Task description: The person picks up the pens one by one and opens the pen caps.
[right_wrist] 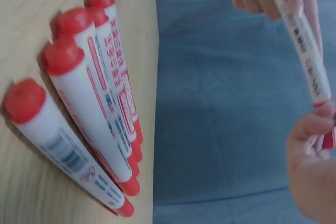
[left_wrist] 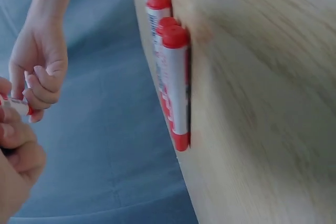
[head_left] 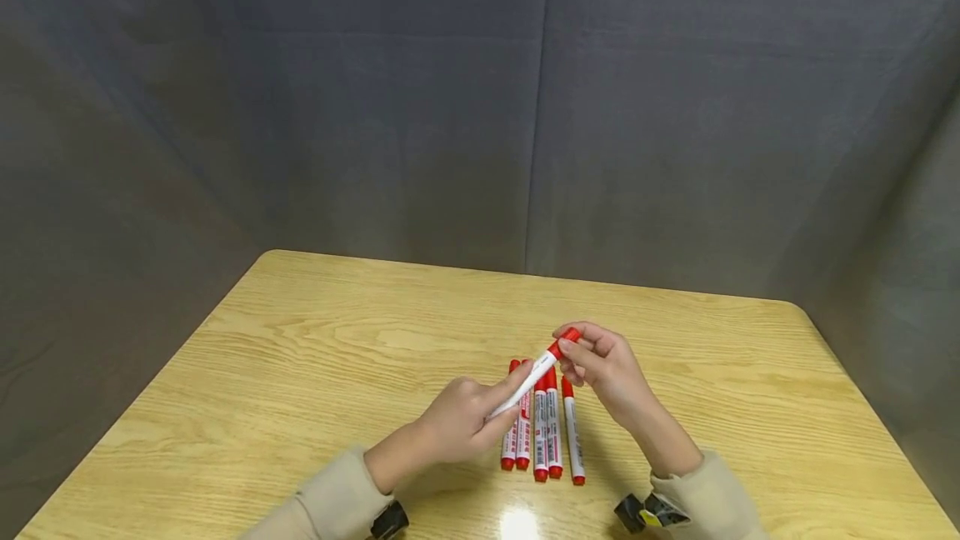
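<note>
Head view: lower right of centre, my left fingers [head_left: 504,391] grip a marker [head_left: 534,380] by its barrel, my right fingers [head_left: 583,357] pinch its red cap [head_left: 562,343]. I'd call this working the cap; the next move calls for steady holding. Left wrist view: it's at the left edge. Right wrist view: it's upper right, other markers [right_wrist: 92,124] at left on the tabletop [right_wrist: 31,198].

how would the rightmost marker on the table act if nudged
The rightmost marker would likely roll, given its rounded shape. It looks straight, so probably stiff. Pushed left, it may bump the neighbouring marker close by.
</note>
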The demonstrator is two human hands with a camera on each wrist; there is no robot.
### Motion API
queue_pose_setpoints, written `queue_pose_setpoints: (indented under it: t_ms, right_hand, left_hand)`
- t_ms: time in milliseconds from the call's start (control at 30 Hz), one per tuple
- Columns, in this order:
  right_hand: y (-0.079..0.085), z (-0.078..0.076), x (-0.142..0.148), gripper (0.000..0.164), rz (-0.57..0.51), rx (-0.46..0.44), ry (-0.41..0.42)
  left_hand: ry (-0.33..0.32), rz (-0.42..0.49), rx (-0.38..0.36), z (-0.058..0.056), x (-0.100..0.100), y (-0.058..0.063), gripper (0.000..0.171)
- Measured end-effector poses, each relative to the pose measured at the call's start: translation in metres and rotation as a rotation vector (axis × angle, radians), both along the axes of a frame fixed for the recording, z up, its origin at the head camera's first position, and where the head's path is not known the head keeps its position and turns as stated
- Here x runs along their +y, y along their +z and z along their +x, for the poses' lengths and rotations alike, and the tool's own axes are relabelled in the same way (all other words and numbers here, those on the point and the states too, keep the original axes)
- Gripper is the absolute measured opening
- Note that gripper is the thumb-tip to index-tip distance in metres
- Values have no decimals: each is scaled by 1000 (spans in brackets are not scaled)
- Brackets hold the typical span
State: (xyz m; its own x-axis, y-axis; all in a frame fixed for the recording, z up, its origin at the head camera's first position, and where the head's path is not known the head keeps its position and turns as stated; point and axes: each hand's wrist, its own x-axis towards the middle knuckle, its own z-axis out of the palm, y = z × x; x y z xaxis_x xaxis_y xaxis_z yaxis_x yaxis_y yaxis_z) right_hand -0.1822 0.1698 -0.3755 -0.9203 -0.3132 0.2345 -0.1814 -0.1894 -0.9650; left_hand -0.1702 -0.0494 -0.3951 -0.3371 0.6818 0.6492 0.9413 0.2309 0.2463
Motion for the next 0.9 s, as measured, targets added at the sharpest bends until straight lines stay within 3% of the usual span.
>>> queue_pose_setpoints:
  t_ms: [100,333,900]
  right_hand:
    - [-1,1,-4,11,60,-52,-65]
    - [0,2,-9,19,97,-33,-132]
    - [6,6,-9,29,-94,-2,-8]
  left_hand:
    - [64,-34,104,0,1,-2,49]
    - [90,-57,101,1,2,-3,44]
    - [-87,64,-193,4,-1,6,48]
